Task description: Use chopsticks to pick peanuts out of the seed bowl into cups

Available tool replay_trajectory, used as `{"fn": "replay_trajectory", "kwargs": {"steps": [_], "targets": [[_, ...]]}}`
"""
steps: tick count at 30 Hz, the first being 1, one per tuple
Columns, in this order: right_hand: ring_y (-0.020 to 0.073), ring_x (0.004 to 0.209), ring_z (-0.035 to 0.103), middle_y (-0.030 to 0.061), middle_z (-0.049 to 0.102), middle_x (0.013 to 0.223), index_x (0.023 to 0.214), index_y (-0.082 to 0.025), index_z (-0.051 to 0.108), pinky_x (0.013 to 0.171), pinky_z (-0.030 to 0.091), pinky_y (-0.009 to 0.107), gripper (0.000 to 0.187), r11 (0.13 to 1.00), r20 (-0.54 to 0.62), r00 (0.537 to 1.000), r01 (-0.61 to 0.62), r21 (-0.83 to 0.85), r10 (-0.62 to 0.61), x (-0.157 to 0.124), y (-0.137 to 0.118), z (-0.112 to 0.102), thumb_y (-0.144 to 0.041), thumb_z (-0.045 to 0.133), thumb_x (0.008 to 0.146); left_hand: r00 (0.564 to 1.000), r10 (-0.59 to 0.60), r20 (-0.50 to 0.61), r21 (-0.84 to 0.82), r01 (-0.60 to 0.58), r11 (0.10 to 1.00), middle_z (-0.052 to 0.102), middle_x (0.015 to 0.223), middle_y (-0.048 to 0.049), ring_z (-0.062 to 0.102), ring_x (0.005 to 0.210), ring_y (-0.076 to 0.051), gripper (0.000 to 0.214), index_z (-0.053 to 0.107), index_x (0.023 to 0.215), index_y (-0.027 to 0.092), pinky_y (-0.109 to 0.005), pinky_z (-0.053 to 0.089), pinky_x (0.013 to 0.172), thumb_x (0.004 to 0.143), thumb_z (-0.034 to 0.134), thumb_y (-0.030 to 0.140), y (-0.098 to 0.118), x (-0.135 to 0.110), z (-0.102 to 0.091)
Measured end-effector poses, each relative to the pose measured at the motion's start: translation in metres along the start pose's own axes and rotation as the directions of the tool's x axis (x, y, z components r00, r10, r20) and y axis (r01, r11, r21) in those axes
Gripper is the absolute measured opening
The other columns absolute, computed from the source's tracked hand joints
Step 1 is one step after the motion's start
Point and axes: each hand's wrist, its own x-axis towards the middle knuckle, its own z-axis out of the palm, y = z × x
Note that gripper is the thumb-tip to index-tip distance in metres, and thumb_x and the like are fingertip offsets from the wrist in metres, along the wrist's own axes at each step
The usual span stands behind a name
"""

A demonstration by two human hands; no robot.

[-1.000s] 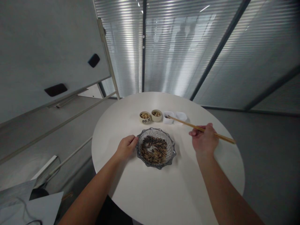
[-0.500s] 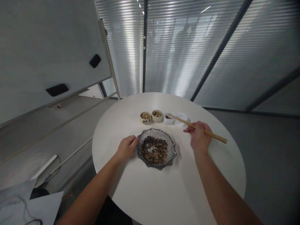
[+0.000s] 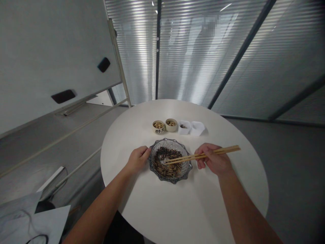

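Wooden chopsticks (image 3: 225,149) sit pinched in the right hand (image 3: 214,159), which is closed around them, their tips reaching over the striped sunflower seeds (image 3: 158,162) heaped in a glass bowl (image 3: 170,180). The left hand (image 3: 137,160) is curled and pressed against the bowl's left rim; whether it grips the rim, I cannot tell. The bowl sits on a round white counter (image 3: 142,196), well apart from the counter's edge on every side. Just beyond it stand two small cups of nuts (image 3: 158,127) (image 3: 171,125) and two white square dishes (image 3: 184,127) (image 3: 197,128), the nearer one holding a few dark bits. The right hand has generous room between itself and the counter's right edge. A whiteboard (image 3: 56,57) leans at the left, beyond the counter's edge.
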Motion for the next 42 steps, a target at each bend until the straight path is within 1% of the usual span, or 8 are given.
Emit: {"fn": "replay_trajectory", "kwargs": {"steps": [8, 12, 17, 24, 27, 31, 34, 42], "targets": [[0.0135, 0.026, 0.054, 0.0049, 0.066, 0.048, 0.062, -0.015, 0.068, 0.029, 0.047, 0.023, 0.055, 0.987, 0.01, 0.988, -0.153, -0.043, 0.154, -0.001, -0.004, -0.002, -0.067, 0.086, 0.063, 1.0, -0.006, -0.004, -0.028, 0.005, 1.0, 0.045, 0.064, 0.0021, 0.042, 0.064, -0.014, 0.047, 0.047, 0.065, 0.02, -0.028, 0.031, 0.059, 0.097, 0.045, 0.054, 0.0, 0.0, 0.001], [0.013, 0.026, 0.053, 0.0046, 0.066, 0.049, 0.063, -0.015, 0.068, 0.03, 0.05, 0.024, 0.053, 0.98, 0.017, 0.98, -0.196, -0.035, 0.197, 0.0, -0.002, 0.001, -0.066, 0.084, 0.066, 1.0, 0.003, -0.002, -0.017, -0.003, 1.0, 0.046, 0.064, 0.0017, 0.043, 0.064, -0.014, 0.047, 0.048, 0.064, 0.02, -0.028, 0.031, 0.059, 0.097, 0.045, 0.054, 0.002, 0.0, 0.0], [0.0145, 0.028, 0.056, 0.0058, 0.068, 0.052, 0.068, -0.014, 0.069, 0.03, 0.049, 0.023, 0.054, 0.974, 0.003, 0.975, -0.22, -0.046, 0.22, 0.001, 0.001, 0.002, -0.067, 0.081, 0.069, 1.0, -0.009, -0.014, -0.026, 0.008, 1.0, 0.044, 0.062, 0.0023, 0.041, 0.063, -0.014, 0.048, 0.048, 0.063, 0.02, -0.027, 0.031, 0.058, 0.096, 0.046, 0.056, 0.001, 0.0, 0.001], [0.0146, 0.03, 0.057, 0.0034, 0.068, 0.052, 0.074, -0.017, 0.066, 0.032, 0.051, 0.024, 0.051, 0.974, 0.013, 0.98, -0.197, -0.116, 0.199, 0.0, 0.006, 0.01, -0.066, 0.079, 0.073, 1.0, 0.0, -0.016, -0.014, 0.0, 1.0, 0.046, 0.063, 0.0014, 0.043, 0.064, -0.014, 0.047, 0.048, 0.063, 0.02, -0.028, 0.032, 0.059, 0.096, 0.045, 0.054, 0.002, 0.0, 0.001], [0.015, 0.03, 0.057, 0.0027, 0.068, 0.051, 0.071, -0.018, 0.063, 0.033, 0.052, 0.025, 0.052, 0.976, -0.024, 0.986, -0.167, -0.136, 0.165, 0.0, 0.008, 0.015, -0.067, 0.079, 0.073, 1.0, 0.0, -0.009, -0.007, 0.0, 1.0, 0.047, 0.063, 0.0014, 0.043, 0.064, -0.014, 0.047, 0.048, 0.063, 0.02, -0.028, 0.032, 0.058, 0.096, 0.046, 0.053, 0.003, 0.0, -0.001], [0.0144, 0.03, 0.057, 0.0023, 0.067, 0.051, 0.068, -0.018, 0.064, 0.031, 0.049, 0.024, 0.053, 0.984, -0.092, 0.991, -0.114, -0.138, 0.102, 0.002, 0.01, 0.018, -0.068, 0.08, 0.071, 1.0, -0.007, -0.007, -0.003, 0.007, 1.0, 0.046, 0.062, 0.0019, 0.042, 0.063, -0.014, 0.048, 0.048, 0.063, 0.02, -0.027, 0.031, 0.058, 0.096, 0.046, 0.054, 0.003, 0.0, -0.001], [0.0137, 0.029, 0.056, 0.0017, 0.066, 0.051, 0.067, -0.017, 0.064, 0.031, 0.047, 0.022, 0.052, 0.988, -0.107, 0.991, -0.087, -0.128, 0.074, 0.003, 0.013, 0.017, -0.067, 0.078, 0.074, 1.0, -0.005, -0.004, 0.0, 0.005, 1.0, 0.045, 0.063, 0.0019, 0.043, 0.064, -0.014, 0.048, 0.048, 0.063, 0.02, -0.028, 0.031, 0.059, 0.096, 0.045, 0.054, 0.003, 0.0, -0.001], [0.0138, 0.029, 0.056, 0.0037, 0.069, 0.054, 0.07, -0.017, 0.066, 0.03, 0.044, 0.022, 0.05, 0.984, -0.055, 0.992, -0.122, -0.13, 0.116, 0.002, 0.012, 0.01, -0.065, 0.078, 0.075, 1.0, 0.0, -0.007, -0.006, 0.0, 1.0, 0.046, 0.064, 0.0017, 0.042, 0.064, -0.014, 0.048, 0.048, 0.064, 0.02, -0.027, 0.031, 0.059, 0.097, 0.044, 0.054, 0.0, 0.0, 0.001]]}}
